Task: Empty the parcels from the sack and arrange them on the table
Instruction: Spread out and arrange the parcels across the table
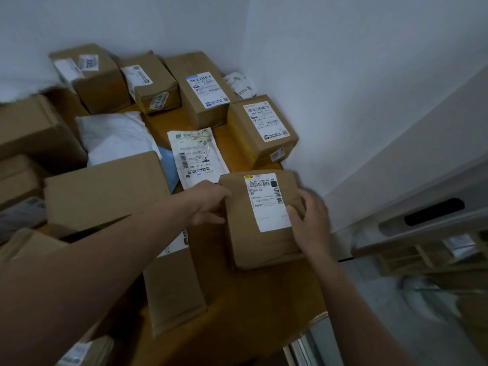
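A: Entry. Largest first: the table point(237, 307), brown wood, pushed into a corner of white walls point(343, 75). Its top is crowded. The sack is not in view.

B: Position of the item in hand?

A: The brown box point(261, 244) lies label up on the table near its right edge. All places below are relative to this box. Behind it sits a box with a yellow-taped edge point(261, 128); behind and to the left lies a flat white mailer point(196, 154); further left, a large plain carton point(105, 191).

B: Hands?

A: Left hand point(208, 204) presses the box's left side, fingers curled against the edge. Right hand point(309, 220) is on the right side, fingers point(295, 215) spread over the white label point(266, 202). Both touch it; neither is closed around it, and I can't tell whether they bear its weight.

B: Handling estimate?

A: Judgement only: stiff cardboard, small, probably light. The matte faces should not be slippery. Best held by the two opposite side faces, as now, rather than by the label.

B: Floor?

A: Right of the box, below the table edge, a grey floor point(396, 299) and blurred wooden furniture.
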